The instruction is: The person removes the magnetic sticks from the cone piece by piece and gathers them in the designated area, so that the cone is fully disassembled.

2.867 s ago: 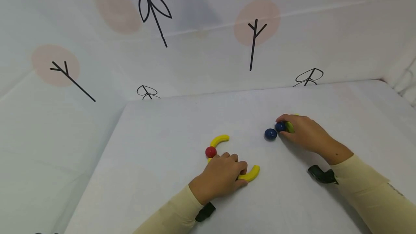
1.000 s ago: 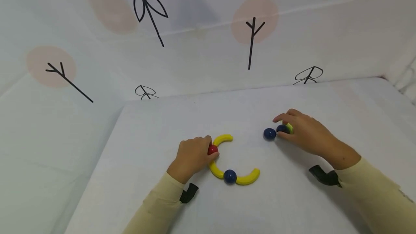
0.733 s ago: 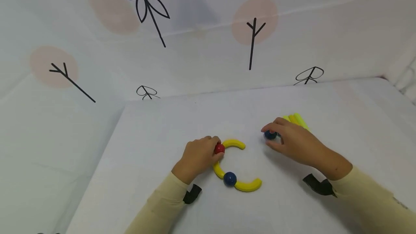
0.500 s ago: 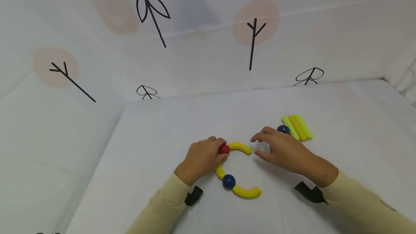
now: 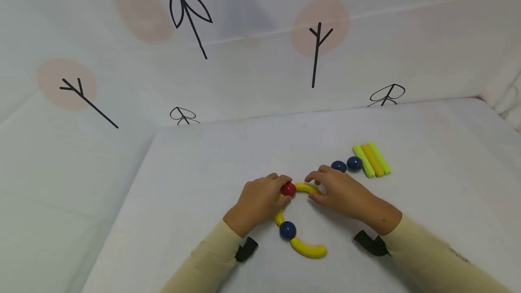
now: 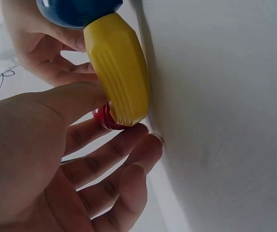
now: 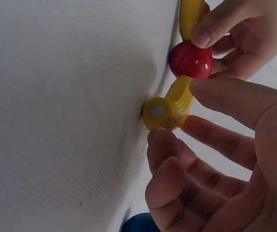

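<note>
My left hand point(image 5: 258, 202) holds a red ball point(image 5: 289, 189) between thumb and fingers. From that ball a curved yellow rod point(image 5: 304, 187) of a ball-and-rod building toy reaches right; a pale disc shows in its end in the right wrist view. Around this rod's free end, my right hand point(image 5: 352, 196) has its curled fingers and thumb. A second curved yellow rod point(image 6: 119, 70) runs from the red ball to a blue ball point(image 5: 287, 230), partly hidden by the left hand. The lowest curved yellow rod point(image 5: 310, 250) extends right from that blue ball.
Two loose blue balls, a nearer-left one point(image 5: 338, 166) and a right one point(image 5: 354, 163), lie beyond the right hand. Beside them are three straight rods, two lime and one yellow point(image 5: 372, 160). A patterned cloth wall point(image 5: 252, 80) rises behind the white tabletop point(image 5: 195, 162).
My left hand moved from the blue ball to the red ball and shifted it right with its rods. My right hand left the loose blue balls and came to the upper curved rod's end.
</note>
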`<state>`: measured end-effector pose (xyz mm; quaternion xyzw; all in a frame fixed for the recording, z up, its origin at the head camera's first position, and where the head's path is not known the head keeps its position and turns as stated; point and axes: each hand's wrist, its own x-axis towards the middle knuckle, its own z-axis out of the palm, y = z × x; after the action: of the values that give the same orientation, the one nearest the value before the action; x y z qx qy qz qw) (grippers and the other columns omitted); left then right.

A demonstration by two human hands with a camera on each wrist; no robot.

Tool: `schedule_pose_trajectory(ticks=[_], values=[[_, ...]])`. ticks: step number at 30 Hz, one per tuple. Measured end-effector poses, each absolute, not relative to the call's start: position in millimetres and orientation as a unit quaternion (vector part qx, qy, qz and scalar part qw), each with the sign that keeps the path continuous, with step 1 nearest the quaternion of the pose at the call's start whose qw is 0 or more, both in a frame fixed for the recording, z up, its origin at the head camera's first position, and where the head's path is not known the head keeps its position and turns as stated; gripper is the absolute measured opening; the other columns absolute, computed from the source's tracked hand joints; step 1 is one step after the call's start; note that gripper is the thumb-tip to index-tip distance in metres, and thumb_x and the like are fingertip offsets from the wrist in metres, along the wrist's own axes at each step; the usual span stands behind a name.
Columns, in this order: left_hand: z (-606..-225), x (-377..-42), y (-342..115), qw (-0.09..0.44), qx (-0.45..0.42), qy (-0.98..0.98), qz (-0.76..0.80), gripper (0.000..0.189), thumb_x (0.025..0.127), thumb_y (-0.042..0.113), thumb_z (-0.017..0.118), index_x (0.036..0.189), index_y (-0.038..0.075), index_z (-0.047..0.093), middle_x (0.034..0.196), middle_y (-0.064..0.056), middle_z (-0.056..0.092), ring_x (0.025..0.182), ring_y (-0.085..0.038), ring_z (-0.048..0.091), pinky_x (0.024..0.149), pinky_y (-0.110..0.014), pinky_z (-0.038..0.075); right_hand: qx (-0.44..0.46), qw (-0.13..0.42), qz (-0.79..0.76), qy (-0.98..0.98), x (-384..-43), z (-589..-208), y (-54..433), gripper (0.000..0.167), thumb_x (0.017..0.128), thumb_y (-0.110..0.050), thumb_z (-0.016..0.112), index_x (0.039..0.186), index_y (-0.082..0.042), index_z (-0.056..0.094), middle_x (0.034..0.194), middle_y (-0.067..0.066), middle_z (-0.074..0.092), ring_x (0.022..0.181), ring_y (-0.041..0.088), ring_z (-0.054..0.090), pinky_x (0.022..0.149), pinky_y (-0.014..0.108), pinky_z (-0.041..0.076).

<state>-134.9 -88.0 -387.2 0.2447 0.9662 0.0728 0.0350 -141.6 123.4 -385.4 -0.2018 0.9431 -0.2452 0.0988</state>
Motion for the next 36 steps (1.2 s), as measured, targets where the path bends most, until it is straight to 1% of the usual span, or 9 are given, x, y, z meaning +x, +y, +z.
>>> schedule_pose_trajectory(ticks=[4, 8, 15, 24, 29, 36], values=[[-388.4, -134.4, -86.3, 0.038, 0.25, 0.965, 0.072, 0.045, 0.091, 0.039, 0.073, 0.131, 0.019, 0.064, 0.104, 0.0, 0.07, 0.077, -0.009, 0.06, 0.065, -0.02, 0.051, -0.205, 0.106, -0.252, 0.94, -142.2, -389.4, 127.0, 0.033, 0.085, -0.019, 0.08, 0.116, -0.012, 0.07, 0.095, 0.002, 0.063, 0.079, 0.012, 0.055, 0.073, 0.029, 0.054], [-388.5, -134.3, -86.3, 0.034, 0.255, 0.964, 0.073, 0.045, 0.092, 0.038, 0.072, 0.131, 0.019, 0.064, 0.104, 0.0, 0.07, 0.077, -0.009, 0.06, 0.065, -0.02, 0.052, -0.21, 0.115, -0.26, 0.936, -143.8, -392.9, 128.7, 0.033, 0.085, -0.017, 0.079, 0.116, -0.012, 0.069, 0.089, 0.0, 0.06, 0.075, 0.012, 0.052, 0.067, 0.025, 0.049], [-389.3, -133.8, -87.0, 0.048, 0.258, 0.961, 0.084, 0.045, 0.091, 0.038, 0.073, 0.132, 0.02, 0.063, 0.107, 0.001, 0.071, 0.082, -0.008, 0.062, 0.067, -0.02, 0.052, -0.211, 0.14, -0.263, 0.931, -144.5, -397.3, 129.1, 0.034, 0.086, -0.016, 0.078, 0.117, -0.01, 0.068, 0.078, -0.003, 0.056, 0.071, 0.011, 0.049, 0.064, 0.023, 0.045], [-388.3, -133.8, -87.7, 0.051, 0.256, 0.961, 0.092, 0.045, 0.091, 0.037, 0.073, 0.132, 0.021, 0.064, 0.105, 0.001, 0.071, 0.078, -0.007, 0.059, 0.064, -0.017, 0.048, -0.203, 0.148, -0.27, 0.929, -143.3, -396.4, 127.8, 0.027, 0.091, -0.014, 0.072, 0.117, -0.008, 0.067, 0.079, -0.003, 0.058, 0.071, 0.012, 0.05, 0.066, 0.024, 0.047], [-386.6, -133.7, -88.4, 0.045, 0.254, 0.961, 0.099, 0.045, 0.09, 0.036, 0.075, 0.132, 0.021, 0.065, 0.107, 0.001, 0.072, 0.082, -0.007, 0.061, 0.067, -0.018, 0.05, -0.208, 0.138, -0.27, 0.93, -142.7, -395.0, 127.5, 0.022, 0.093, -0.013, 0.068, 0.115, -0.008, 0.067, 0.08, -0.003, 0.059, 0.071, 0.011, 0.051, 0.068, 0.025, 0.048], [-387.3, -135.0, -88.1, 0.059, 0.248, 0.961, 0.11, 0.045, 0.09, 0.034, 0.075, 0.132, 0.021, 0.065, 0.109, 0.0, 0.071, 0.083, -0.007, 0.06, 0.069, -0.017, 0.05, -0.213, 0.144, -0.274, 0.927, -141.6, -391.7, 129.9, 0.02, 0.093, -0.011, 0.067, 0.113, -0.008, 0.066, 0.08, -0.003, 0.061, 0.07, 0.011, 0.051, 0.068, 0.026, 0.048]])
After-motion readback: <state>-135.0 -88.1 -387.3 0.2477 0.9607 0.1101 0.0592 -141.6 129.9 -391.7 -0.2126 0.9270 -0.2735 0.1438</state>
